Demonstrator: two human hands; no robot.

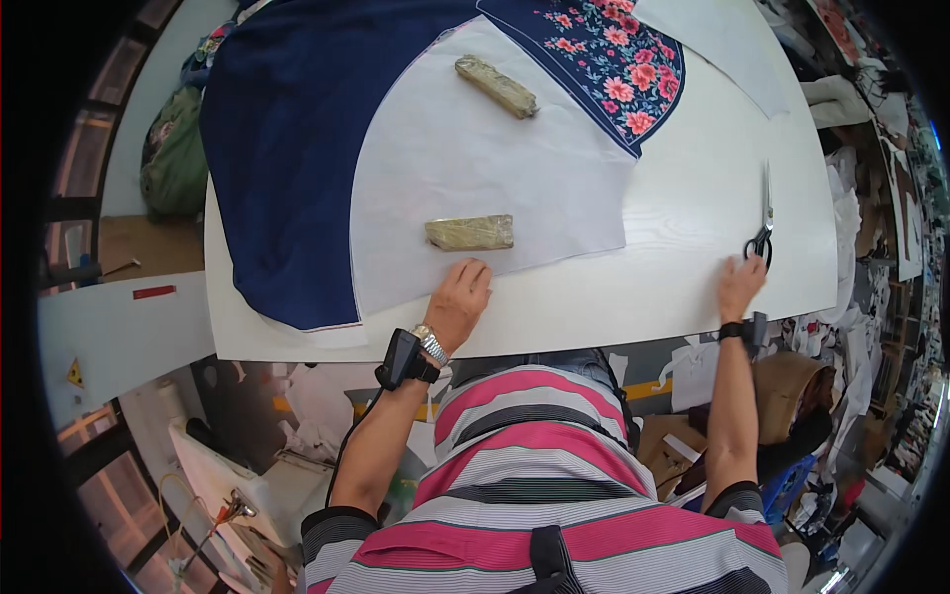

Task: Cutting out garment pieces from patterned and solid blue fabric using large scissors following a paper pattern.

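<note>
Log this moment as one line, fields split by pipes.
left hand: at white sheet's near edge | right hand: at black-handled scissors | white sheet: bears two wrapped blocks | navy fabric: left of sheet

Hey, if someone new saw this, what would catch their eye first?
Probably the pink-flowered fabric at the far side of the table, and the big navy cloth at left. Next, two yellowish wrapped blocks lie on the white sheet between them: a farther one and a nearer one, just beyond the left hand. At right, black-handled scissors lie by the right hand.
</note>
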